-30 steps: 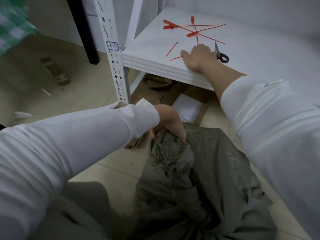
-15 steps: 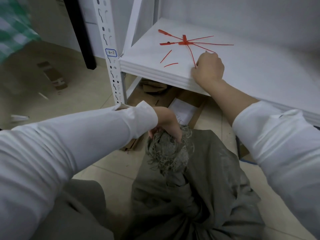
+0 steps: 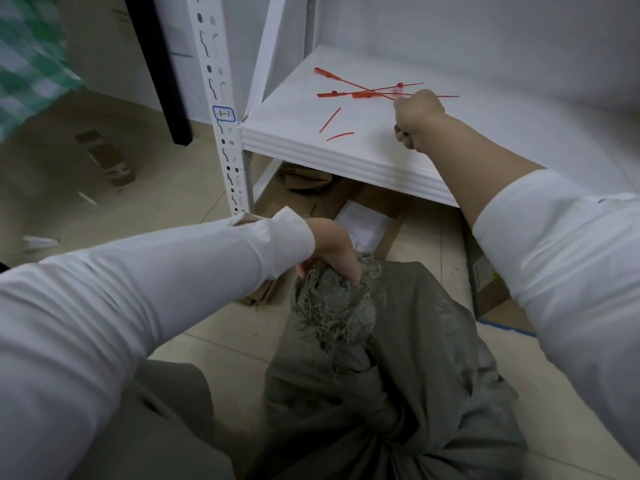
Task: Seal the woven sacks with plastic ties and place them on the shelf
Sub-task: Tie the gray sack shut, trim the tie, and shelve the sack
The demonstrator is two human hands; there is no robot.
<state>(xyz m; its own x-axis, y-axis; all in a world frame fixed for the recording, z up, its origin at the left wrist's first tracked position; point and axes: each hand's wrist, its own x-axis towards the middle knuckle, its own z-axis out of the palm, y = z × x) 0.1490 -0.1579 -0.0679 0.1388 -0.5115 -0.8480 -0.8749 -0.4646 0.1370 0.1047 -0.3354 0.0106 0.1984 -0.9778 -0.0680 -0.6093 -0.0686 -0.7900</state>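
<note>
A grey woven sack (image 3: 408,393) stands on the floor in front of me. My left hand (image 3: 334,247) grips its gathered, frayed mouth (image 3: 334,303) from above. Several red plastic ties (image 3: 360,91) lie crossed on the white shelf board (image 3: 304,140), with two short red offcuts (image 3: 330,119) nearer the front edge. My right hand (image 3: 417,116) rests on the shelf at the right end of the ties. Its fingers are curled around the end of one tie, most of which the hand hides.
A white perforated shelf post (image 3: 221,109) with a blue-edged label stands left of the board. Flattened cardboard and a white sheet (image 3: 363,220) lie under the shelf. A cardboard scrap (image 3: 107,157) lies on the tiled floor at left, and a box (image 3: 491,289) sits at right.
My right hand moved across the shelf from the front edge to the ties and curled over one. The scissors seen beside it are out of sight. My left hand kept its grip on the sack.
</note>
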